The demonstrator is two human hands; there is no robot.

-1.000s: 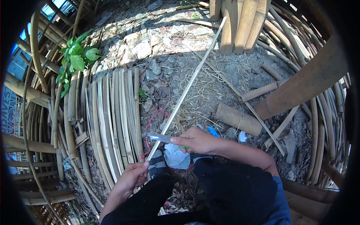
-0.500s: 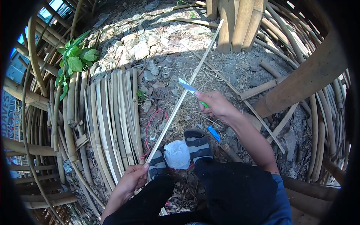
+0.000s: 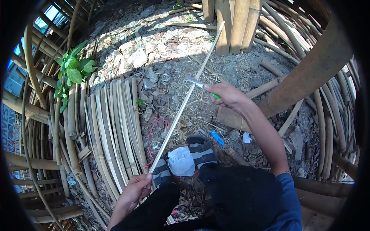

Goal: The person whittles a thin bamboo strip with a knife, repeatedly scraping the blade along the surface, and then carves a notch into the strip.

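Note:
A long, pale bamboo strip (image 3: pixel 178 114) slants from my lap up and away to the right. My left hand (image 3: pixel 135 192) is closed around its near end, thumb on top. In my right hand (image 3: pixel 229 97) is a knife (image 3: pixel 196 82) with a green handle, fingers wrapped round it. Its blade lies across the strip beyond the middle; whether it cuts in cannot be told. Below, between my sandals (image 3: pixel 203 151), sits a crumpled white bag or wrapper (image 3: pixel 181 161). A blue plastic piece (image 3: pixel 217 137) lies on the ground near the right sandal.
Split bamboo strips (image 3: pixel 115 127) are stacked at the left, with a leafy plant (image 3: pixel 73 67) behind them. A thick bamboo pole (image 3: pixel 304 82) leans at the right, and upright bamboo posts (image 3: pixel 231 27) stand at the back. Pink string (image 3: pixel 151 133) trails over the rubble.
The knife blade has turned flatter across the strip, and my right forearm has swung a little, uncovering a white scrap on the ground. My left hand keeps its grip. The view has shifted slightly.

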